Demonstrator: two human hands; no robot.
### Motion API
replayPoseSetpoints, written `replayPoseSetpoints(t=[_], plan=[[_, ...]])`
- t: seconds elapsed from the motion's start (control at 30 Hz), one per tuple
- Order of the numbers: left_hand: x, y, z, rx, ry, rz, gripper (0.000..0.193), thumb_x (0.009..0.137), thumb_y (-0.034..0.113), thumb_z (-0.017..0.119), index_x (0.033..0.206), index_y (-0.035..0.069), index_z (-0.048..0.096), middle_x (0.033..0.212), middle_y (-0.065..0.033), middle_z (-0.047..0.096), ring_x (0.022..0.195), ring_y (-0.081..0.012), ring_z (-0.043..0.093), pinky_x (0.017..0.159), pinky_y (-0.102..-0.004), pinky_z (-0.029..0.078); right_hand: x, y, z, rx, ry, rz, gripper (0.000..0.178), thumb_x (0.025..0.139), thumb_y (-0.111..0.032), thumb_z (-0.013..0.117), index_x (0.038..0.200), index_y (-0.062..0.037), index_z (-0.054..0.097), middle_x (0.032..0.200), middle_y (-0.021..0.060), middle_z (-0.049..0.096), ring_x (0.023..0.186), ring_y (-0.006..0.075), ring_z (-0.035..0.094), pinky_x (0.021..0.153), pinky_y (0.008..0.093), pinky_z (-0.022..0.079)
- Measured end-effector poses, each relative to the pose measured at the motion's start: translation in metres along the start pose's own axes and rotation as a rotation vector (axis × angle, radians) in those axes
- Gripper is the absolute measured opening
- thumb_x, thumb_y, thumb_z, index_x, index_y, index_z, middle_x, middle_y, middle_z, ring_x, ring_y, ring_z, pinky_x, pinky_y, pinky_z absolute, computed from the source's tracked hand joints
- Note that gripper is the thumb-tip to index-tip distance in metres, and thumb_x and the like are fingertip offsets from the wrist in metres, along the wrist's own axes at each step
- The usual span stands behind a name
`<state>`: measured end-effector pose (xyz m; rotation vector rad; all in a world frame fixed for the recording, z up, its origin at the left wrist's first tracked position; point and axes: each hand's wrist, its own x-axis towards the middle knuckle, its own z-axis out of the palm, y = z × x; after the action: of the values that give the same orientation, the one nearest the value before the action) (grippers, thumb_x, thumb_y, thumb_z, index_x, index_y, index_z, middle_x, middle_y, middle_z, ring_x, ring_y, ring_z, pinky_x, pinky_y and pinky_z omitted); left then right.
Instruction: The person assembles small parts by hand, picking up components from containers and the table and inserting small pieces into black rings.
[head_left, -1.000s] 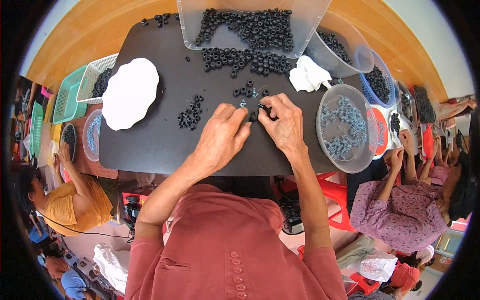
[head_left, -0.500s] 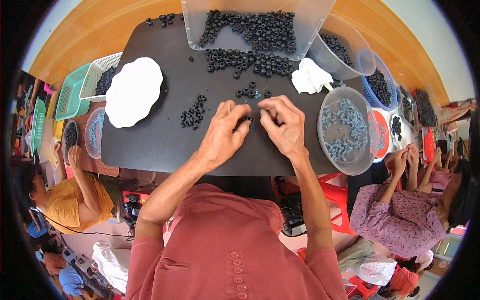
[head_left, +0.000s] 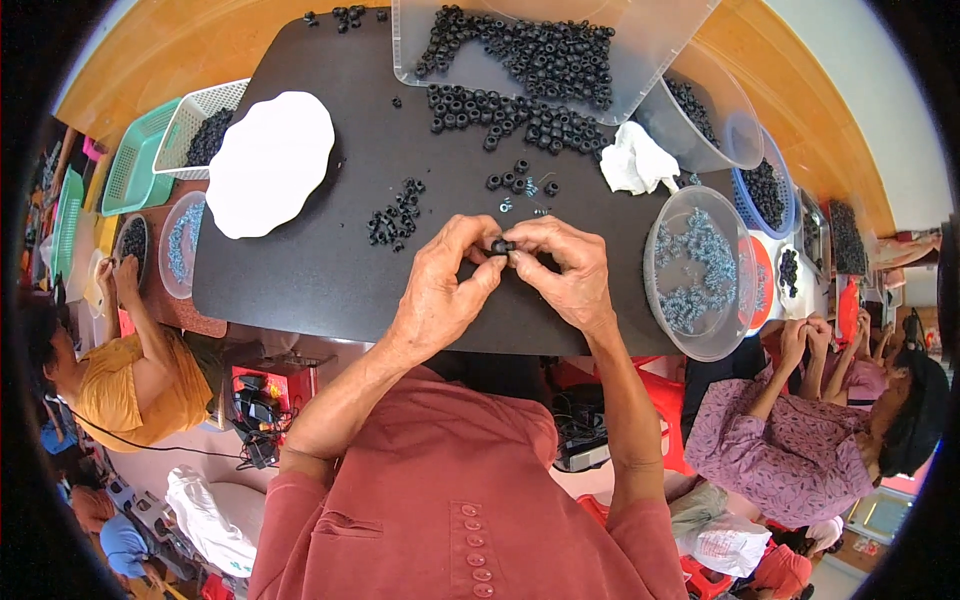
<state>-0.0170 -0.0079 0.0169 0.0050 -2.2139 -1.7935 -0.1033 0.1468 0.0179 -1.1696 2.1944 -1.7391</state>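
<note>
Above the dark table's front half, my left hand (head_left: 440,285) pinches a small black rounded part (head_left: 502,246) between thumb and fingers. My right hand (head_left: 568,272) meets it from the other side, thumb and fingertips closed on the same part. Anything smaller between the fingertips is hidden. Just beyond my hands lie a few hollow black rounded pieces (head_left: 513,182) and some tiny blue-grey springs (head_left: 506,205). Left of them is a loose pile of smaller black pieces (head_left: 396,216).
A clear bin (head_left: 405,45) of black pieces stands at the back. At right is a round clear tub (head_left: 658,290) of blue-grey springs, near a white cloth (head_left: 636,158). A white scalloped plate (head_left: 270,165) lies left. People work on both sides.
My hands have come together, and the right fingertips now touch the black part held in my left. The view has shifted slightly.
</note>
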Motion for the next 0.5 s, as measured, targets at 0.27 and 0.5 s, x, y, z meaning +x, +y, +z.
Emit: replayPoseSetpoints(t=[0.27, 0.5], plan=[[-0.0035, 0.0039, 0.0039, 0.114, 0.039, 0.072, 0.024, 0.079, -0.005, 0.060, 0.102, -0.002, 0.054, 0.085, -0.0124, 0.054, 0.072, -0.0218, 0.056, 0.067, -0.0338, 0.047, -0.0041, 0.0030, 0.0060, 0.066, 0.050, 0.078, 0.021, 0.075, 0.005, 0.067, 0.095, 0.0009, 0.067, 0.085, 0.0066, 0.067, 0.070, 0.0119, 0.061, 0.064, 0.0245, 0.050], [-0.0033, -0.0001, 0.0087, 0.204, 0.061, 0.147, 0.026, 0.079, -0.004, 0.059, 0.105, -0.002, 0.054, 0.082, -0.0130, 0.055, 0.070, -0.0243, 0.058, 0.063, -0.0351, 0.047, -0.0037, -0.0011, 0.0024, 0.001, 0.042, -0.026, 0.018, 0.074, 0.006, 0.067, 0.091, 0.0011, 0.066, 0.086, 0.0061, 0.066, 0.068, 0.0112, 0.061, 0.062, 0.0243, 0.050]])
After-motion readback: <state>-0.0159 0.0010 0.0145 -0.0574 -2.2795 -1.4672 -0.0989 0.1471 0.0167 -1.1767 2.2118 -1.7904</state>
